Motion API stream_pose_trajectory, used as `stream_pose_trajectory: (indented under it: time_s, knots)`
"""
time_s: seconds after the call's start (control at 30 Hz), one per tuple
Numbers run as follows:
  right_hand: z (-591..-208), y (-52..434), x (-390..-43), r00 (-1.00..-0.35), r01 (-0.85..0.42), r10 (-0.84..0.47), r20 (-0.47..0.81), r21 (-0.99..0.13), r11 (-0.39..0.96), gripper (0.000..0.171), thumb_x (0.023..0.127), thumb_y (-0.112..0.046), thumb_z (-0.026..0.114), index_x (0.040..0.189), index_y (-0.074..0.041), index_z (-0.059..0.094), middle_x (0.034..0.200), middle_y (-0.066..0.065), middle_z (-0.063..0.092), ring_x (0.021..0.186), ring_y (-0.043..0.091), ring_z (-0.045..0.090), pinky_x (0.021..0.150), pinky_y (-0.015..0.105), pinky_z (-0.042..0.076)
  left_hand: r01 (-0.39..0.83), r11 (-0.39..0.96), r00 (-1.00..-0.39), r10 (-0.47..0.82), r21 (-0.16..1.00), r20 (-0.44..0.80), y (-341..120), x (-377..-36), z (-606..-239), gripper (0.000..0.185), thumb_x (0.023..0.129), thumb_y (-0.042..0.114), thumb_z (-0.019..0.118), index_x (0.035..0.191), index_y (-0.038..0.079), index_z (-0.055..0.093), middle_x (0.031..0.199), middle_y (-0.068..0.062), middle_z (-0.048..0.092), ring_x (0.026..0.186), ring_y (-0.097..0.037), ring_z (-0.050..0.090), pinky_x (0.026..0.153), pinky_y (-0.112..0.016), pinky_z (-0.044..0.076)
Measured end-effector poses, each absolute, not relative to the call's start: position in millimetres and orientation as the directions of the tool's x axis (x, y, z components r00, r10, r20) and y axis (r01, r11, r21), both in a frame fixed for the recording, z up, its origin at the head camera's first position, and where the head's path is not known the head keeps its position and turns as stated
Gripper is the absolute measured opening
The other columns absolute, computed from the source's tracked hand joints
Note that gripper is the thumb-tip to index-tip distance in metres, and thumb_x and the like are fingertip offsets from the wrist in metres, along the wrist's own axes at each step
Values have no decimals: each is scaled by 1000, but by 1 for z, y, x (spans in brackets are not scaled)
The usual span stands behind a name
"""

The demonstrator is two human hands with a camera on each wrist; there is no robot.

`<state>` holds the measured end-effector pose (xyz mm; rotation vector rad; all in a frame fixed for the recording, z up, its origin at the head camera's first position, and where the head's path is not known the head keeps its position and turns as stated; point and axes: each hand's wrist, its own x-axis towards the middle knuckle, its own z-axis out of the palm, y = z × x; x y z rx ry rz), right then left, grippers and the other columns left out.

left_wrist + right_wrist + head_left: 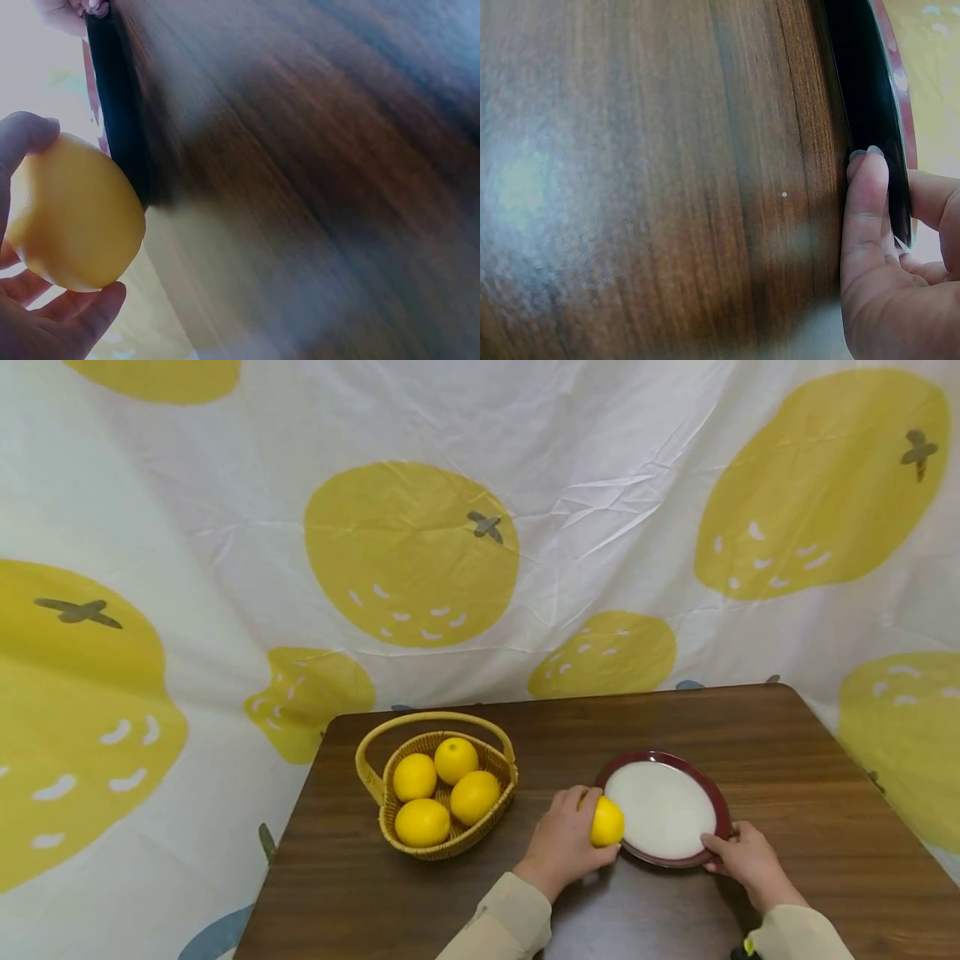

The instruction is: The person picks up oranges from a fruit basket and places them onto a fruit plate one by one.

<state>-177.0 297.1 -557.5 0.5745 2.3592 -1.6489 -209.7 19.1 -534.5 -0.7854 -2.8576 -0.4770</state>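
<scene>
In the head view my left hand (pixel 566 839) holds a yellow lemon (pixel 607 822) at the left edge of a white plate with a dark red rim (pixel 722 802). The left wrist view has the lemon (pixel 82 214) between thumb and fingertips, overlapping the plate's dark underside (pixel 120 97). My right hand (pixel 752 864) grips the plate's right edge, thumb over the rim. In the right wrist view other fingers of this hand (pixel 874 255) reach beneath the black underside (pixel 866 90). The plate's white face carries nothing.
A wicker basket (pixel 474 837) with a tall arched handle (pixel 435 717) stands left of my hands on the dark wooden table (pixel 315 893). Several yellow lemons (pixel 422 823) lie inside it. Behind the table hangs a white cloth (pixel 585 510) printed with large yellow fruit.
</scene>
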Motion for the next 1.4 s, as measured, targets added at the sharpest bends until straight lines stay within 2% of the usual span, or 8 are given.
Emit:
stream_pose_trajectory:
  time_s: [0.47,0.83,1.4]
  knots:
    - [-566,296,-181,-905,422,190,-381,-861,283,40,100,-8,55,121,19,34,84,10,51,67,9,61,64,23,57,567,822,-810,542,59,225,32,-216,-534,75,82,56,70,144,19,50,130,1,57,114,-18,57,90,-28,53]
    - [-567,296,-181,-902,427,198,-383,-862,274,45,100,-8,55,126,21,32,83,11,51,66,9,61,63,23,57,565,825,-815,553,23,175,43,-216,-527,73,83,56,69,145,24,48,136,3,57,116,-18,54,97,-30,51]
    - [-565,297,-180,-902,426,203,-382,-865,265,50,100,-8,55,130,22,30,83,10,51,64,8,61,62,22,57,584,811,-801,577,-1,158,62,-213,-522,71,82,58,71,142,27,51,134,5,57,114,-17,52,94,-30,48]
